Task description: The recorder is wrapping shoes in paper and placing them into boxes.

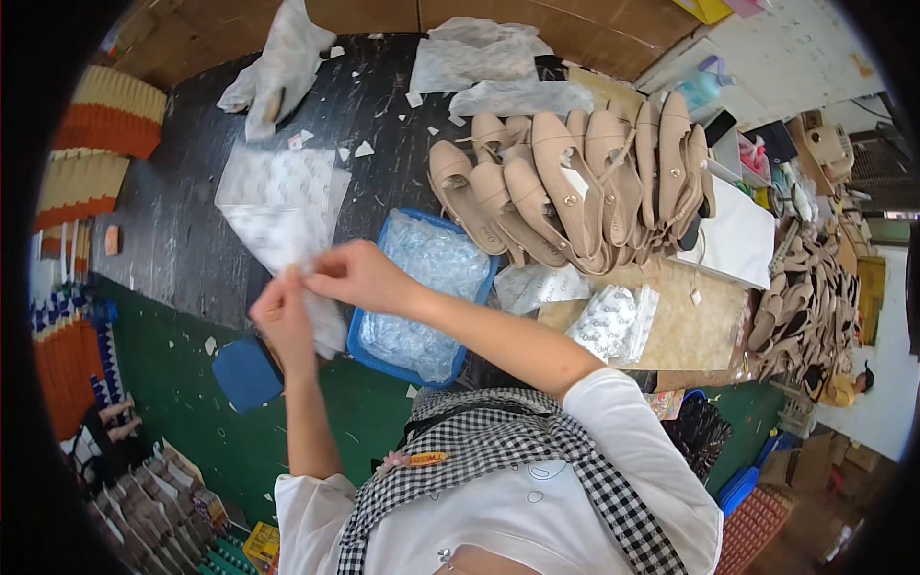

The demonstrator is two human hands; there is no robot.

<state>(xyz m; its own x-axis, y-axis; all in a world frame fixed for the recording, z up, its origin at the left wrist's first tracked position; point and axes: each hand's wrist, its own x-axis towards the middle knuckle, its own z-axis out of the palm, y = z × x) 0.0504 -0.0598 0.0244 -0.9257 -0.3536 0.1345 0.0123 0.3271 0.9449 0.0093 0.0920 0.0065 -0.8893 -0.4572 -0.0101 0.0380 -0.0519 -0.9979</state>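
A thin white printed sheet of tissue paper lies on the dark table, its near end reaching the table's front edge. My left hand is closed, with the fingertips pinched on the sheet's near part. Against it, my right hand pinches at the same spot; its fingertips touch the left ones. Anything small between the fingers is hidden. Just right of my hands stands a blue basket filled with clear crumpled plastic.
Beige slingback shoes are heaped at the right of the table. Wrapped bundles and white paper lie at the back. A printed packet rests on brown board. A blue stool stands below the table's front edge.
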